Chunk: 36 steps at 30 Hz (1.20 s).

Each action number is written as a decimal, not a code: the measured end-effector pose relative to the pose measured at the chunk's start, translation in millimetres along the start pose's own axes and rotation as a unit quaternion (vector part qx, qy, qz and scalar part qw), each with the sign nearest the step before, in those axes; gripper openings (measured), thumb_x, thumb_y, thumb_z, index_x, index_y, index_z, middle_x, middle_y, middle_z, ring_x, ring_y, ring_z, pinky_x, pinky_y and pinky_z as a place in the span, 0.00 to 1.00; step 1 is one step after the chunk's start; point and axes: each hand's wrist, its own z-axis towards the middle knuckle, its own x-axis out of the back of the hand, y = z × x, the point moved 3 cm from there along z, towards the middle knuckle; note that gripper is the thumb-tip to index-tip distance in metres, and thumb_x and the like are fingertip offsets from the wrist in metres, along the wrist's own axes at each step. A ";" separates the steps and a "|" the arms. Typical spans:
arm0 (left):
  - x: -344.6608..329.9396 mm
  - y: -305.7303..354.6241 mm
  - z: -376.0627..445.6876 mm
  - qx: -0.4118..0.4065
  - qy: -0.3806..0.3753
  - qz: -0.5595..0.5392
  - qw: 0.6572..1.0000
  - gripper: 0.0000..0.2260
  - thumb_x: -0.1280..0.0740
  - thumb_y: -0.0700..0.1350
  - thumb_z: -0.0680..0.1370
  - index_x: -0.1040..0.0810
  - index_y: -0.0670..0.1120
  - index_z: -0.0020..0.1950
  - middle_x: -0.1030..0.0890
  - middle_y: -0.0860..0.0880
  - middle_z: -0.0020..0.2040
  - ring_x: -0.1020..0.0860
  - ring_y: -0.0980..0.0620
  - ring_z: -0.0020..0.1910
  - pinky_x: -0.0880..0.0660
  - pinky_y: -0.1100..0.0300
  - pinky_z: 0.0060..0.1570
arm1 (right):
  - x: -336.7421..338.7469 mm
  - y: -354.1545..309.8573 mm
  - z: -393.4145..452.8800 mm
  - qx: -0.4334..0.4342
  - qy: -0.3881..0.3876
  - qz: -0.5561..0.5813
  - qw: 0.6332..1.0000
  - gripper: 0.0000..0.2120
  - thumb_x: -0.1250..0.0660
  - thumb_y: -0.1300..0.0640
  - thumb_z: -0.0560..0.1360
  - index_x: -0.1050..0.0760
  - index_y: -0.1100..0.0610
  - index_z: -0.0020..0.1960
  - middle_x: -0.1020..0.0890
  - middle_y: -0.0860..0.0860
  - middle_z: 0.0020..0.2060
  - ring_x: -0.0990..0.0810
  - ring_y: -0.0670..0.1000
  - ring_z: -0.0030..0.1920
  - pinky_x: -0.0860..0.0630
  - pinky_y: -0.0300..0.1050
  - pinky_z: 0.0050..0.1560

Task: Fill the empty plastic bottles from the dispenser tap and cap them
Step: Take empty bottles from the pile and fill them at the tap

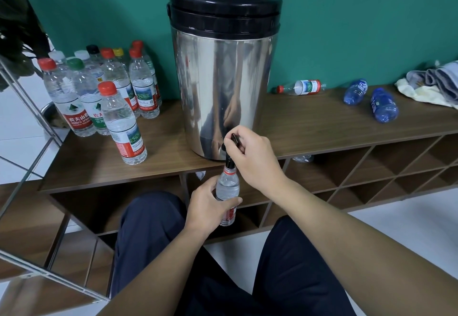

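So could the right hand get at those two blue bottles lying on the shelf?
Probably yes, once freed: the right hand now pinches the tap lever, while the blue bottles lie uncovered on the shelf top to its right, with nothing between.

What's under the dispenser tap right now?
A clear plastic bottle, held by the left hand, its neck at the tap. The right hand grips the tap lever; the bottle's mouth is hidden.

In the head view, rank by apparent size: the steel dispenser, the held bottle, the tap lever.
1. Dispenser
2. Held bottle, though hands partly cover it
3. Tap lever, mostly hidden by fingers
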 end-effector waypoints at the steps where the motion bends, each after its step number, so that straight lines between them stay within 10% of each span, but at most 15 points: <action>1: -0.3 -0.1 0.2 0.003 -0.002 0.003 1.000 0.31 0.12 0.56 0.68 0.17 0.61 0.70 0.13 0.64 0.61 0.15 0.60 0.62 0.17 0.46 0.67 | 1.5 0.9 -1.4 -0.002 -0.009 0.020 1.000 0.05 0.31 0.51 0.86 0.20 0.50 0.54 0.21 0.41 0.34 0.21 0.43 0.37 0.29 0.34 0.40; 6: -3.0 -6.9 3.3 0.014 -0.007 0.014 1.000 0.30 0.13 0.59 0.65 0.16 0.62 0.66 0.12 0.62 0.58 0.13 0.58 0.59 0.16 0.46 0.65 | 11.8 29.9 -9.5 -0.053 0.015 0.107 0.993 0.14 0.40 0.50 0.90 0.20 0.50 0.51 0.21 0.49 0.35 0.22 0.48 0.38 0.24 0.49 0.44; 11: -5.0 -8.9 5.4 0.029 -0.006 0.032 0.999 0.30 0.11 0.54 0.67 0.16 0.60 0.67 0.12 0.63 0.56 0.14 0.60 0.58 0.16 0.47 0.64 | 18.0 99.9 -11.3 -0.087 0.057 -0.042 0.994 0.04 0.28 0.56 0.83 0.19 0.48 0.53 0.21 0.45 0.40 0.23 0.45 0.41 0.23 0.45 0.49; 21: -21.8 -4.3 4.9 0.026 -0.020 0.016 0.999 0.28 0.12 0.50 0.70 0.17 0.61 0.66 0.12 0.64 0.57 0.15 0.63 0.58 0.16 0.50 0.65 | 26.8 152.9 9.8 -0.096 -0.027 -0.168 0.981 0.19 0.27 0.53 0.84 0.21 0.53 0.75 0.25 0.48 0.65 0.24 0.45 0.51 0.20 0.49 0.65; 36: -20.5 8.0 -3.0 0.001 -0.045 0.021 0.999 0.27 0.12 0.52 0.68 0.16 0.61 0.65 0.11 0.61 0.57 0.13 0.58 0.58 0.16 0.46 0.65 | 31.8 114.5 -14.5 -0.088 -0.103 -0.056 0.989 0.06 0.28 0.51 0.85 0.16 0.50 0.60 0.21 0.45 0.54 0.20 0.46 0.52 0.22 0.43 0.60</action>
